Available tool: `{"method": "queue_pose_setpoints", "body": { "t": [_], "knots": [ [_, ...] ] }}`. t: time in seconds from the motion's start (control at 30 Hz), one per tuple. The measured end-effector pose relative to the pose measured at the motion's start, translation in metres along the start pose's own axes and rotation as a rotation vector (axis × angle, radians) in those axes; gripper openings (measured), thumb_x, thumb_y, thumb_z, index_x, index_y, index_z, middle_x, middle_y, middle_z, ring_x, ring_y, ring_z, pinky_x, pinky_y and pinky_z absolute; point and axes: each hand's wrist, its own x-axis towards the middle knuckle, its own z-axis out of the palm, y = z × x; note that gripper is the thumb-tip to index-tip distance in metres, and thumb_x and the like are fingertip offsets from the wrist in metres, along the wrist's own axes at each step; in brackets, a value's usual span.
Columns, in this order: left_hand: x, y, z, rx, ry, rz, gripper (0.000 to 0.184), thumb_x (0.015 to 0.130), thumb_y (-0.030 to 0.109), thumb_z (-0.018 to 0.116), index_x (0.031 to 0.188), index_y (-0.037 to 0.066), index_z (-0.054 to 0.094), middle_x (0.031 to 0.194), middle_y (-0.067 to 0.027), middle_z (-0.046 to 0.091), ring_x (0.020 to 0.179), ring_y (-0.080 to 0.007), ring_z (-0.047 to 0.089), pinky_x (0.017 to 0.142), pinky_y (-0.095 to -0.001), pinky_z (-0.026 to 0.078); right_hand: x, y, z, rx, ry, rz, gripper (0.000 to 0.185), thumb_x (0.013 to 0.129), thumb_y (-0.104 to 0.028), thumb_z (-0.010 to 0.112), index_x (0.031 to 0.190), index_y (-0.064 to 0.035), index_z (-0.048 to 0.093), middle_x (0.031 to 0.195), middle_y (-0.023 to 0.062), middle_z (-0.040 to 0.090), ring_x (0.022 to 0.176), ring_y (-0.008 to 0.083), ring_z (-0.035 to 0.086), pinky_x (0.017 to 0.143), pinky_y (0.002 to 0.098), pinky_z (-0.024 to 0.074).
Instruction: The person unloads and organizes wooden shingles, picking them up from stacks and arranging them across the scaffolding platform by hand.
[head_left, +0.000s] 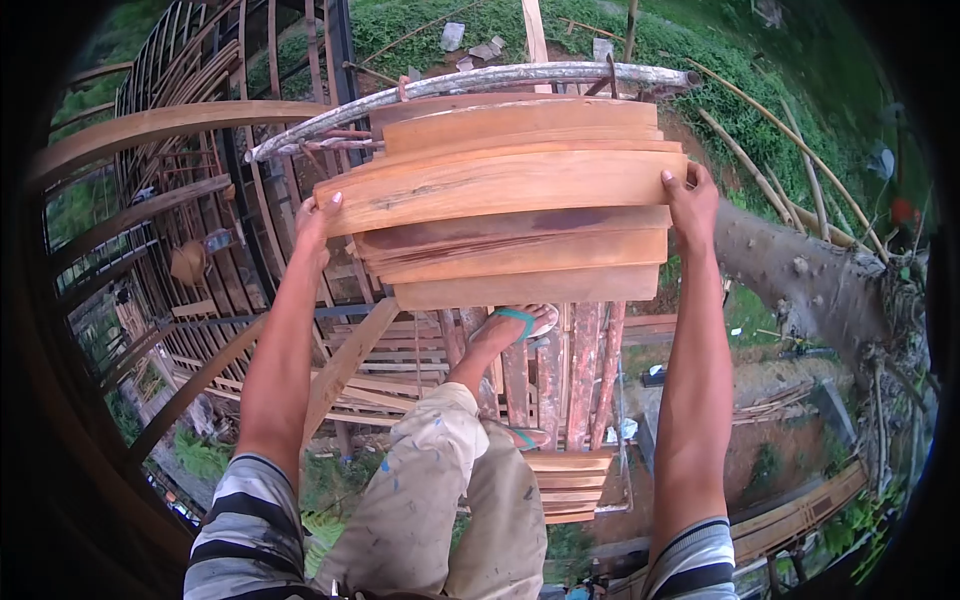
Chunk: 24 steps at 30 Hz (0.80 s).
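Observation:
A short, wide wooden board (500, 188) spans the space between my two hands. My left hand (317, 222) grips its left end, thumb on the upper face. Its right end is in my right hand (690, 200), with the thumb on top and the fingers bent at the edge. Beneath and around this board lies a stack of similar boards (520, 245), some with dark stains, their ends uneven. Behind the stack runs a paint-spattered metal pipe (480, 78). The undersides of the held board and parts of my fingers are hidden.
My sandalled feet (515, 325) stand on narrow stained planks (585, 375), high above the ground. Wooden beams (170, 120) and a dark metal frame are at the left. A thick tree trunk (800, 262) leans at the right. More boards (568, 485) lie below.

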Motion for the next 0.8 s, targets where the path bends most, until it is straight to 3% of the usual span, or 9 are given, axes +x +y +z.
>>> {"method": "queue_pose_setpoints", "body": {
  "t": [0.2,0.3,0.4,0.5,0.6,0.8],
  "knots": [
    [-0.042,-0.003,-0.030,0.054,-0.146,-0.027,0.051,0.093,0.023,0.075,0.132,-0.001,0.052,0.120,-0.0102,0.066,0.111,-0.0191,0.063,0.102,-0.0335,0.045,-0.074,0.028,-0.037,0.573,-0.160,0.196,0.046,0.089,-0.009,0.073,0.130,0.0053,0.058,0.114,0.0130,0.070,0.102,0.0180,0.066,0.091,0.0299,0.0513],
    [-0.044,-0.014,-0.027,0.148,-0.203,-0.029,0.053,0.091,0.022,0.076,0.133,-0.001,0.052,0.120,-0.0100,0.066,0.112,-0.0185,0.062,0.103,-0.0330,0.044,-0.107,0.065,-0.059,0.597,-0.344,0.372,0.047,0.092,-0.008,0.070,0.134,0.0039,0.055,0.123,0.0114,0.067,0.115,0.0180,0.062,0.107,0.0330,0.0418],
    [-0.042,-0.032,-0.023,0.192,-0.215,-0.034,0.058,0.088,0.021,0.079,0.135,0.000,0.052,0.123,-0.0103,0.065,0.116,-0.0190,0.059,0.105,-0.0335,0.041,-0.143,0.113,-0.065,0.767,-0.298,0.406,0.049,0.089,-0.003,0.070,0.134,0.0030,0.052,0.126,0.0130,0.065,0.115,0.0181,0.061,0.103,0.0329,0.0443],
    [-0.056,-0.020,-0.008,0.205,-0.218,0.025,0.056,0.088,0.020,0.079,0.135,0.000,0.053,0.124,-0.0098,0.064,0.114,-0.0193,0.059,0.104,-0.0334,0.041,-0.180,0.130,-0.074,0.819,-0.310,0.456,0.049,0.091,-0.003,0.068,0.136,0.0019,0.051,0.130,0.0127,0.063,0.121,0.0184,0.057,0.107,0.0352,0.0409],
    [-0.051,-0.001,0.006,0.300,-0.207,0.119,0.054,0.088,0.018,0.078,0.133,0.001,0.054,0.123,-0.0098,0.064,0.113,-0.0195,0.059,0.103,-0.0337,0.042,-0.210,0.164,-0.057,0.742,-0.269,0.455,0.048,0.092,-0.005,0.068,0.137,0.0003,0.050,0.128,0.0113,0.063,0.122,0.0188,0.057,0.107,0.0357,0.0411],
    [-0.018,0.007,0.020,0.426,-0.255,0.115,0.057,0.084,0.018,0.081,0.131,0.001,0.053,0.122,-0.0116,0.064,0.113,-0.0206,0.060,0.104,-0.0350,0.043,-0.241,0.186,-0.023,0.823,-0.209,0.536,0.045,0.098,-0.009,0.062,0.141,-0.0008,0.049,0.134,0.0114,0.060,0.124,0.0198,0.055,0.109,0.0359,0.0400]
  ]
}}
